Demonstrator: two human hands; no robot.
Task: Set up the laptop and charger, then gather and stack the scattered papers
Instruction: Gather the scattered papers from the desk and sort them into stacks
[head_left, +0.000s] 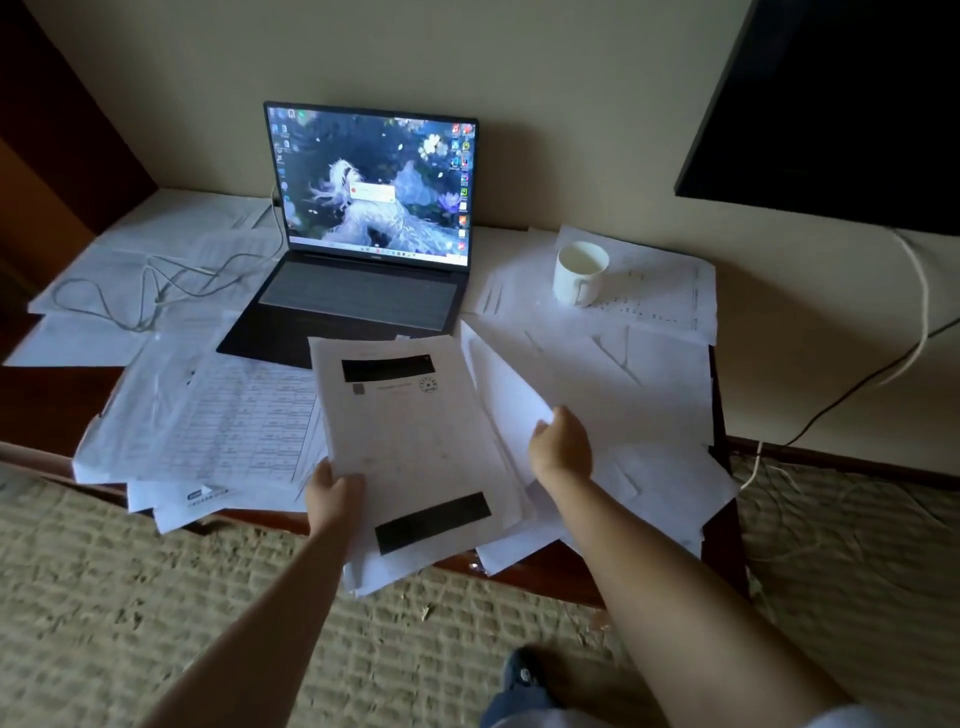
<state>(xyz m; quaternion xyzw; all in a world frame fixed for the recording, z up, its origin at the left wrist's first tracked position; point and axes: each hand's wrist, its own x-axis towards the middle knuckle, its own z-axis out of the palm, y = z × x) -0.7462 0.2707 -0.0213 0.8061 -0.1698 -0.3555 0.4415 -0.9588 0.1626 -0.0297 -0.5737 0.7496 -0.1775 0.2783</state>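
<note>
Laptop (363, 234) was open far-centre, cable (156, 286) attached. You were gathering: left hand (332, 493) gripped stack (415, 441), right hand (561, 441) pinched loose sheet (504, 395). Next, probably: lay sheet on stack.

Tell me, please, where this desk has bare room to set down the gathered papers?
Bare dark wood shows only at the left front, between paper piles, and a strip at the front edge. Elsewhere loose white sheets, the open dark laptop, white mug and grey cable crowd it.

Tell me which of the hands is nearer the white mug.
Right. The right hand grips a sheet below the white mug, slightly to its left; the left hand holds the stack's near-left edge, farther away.
</note>
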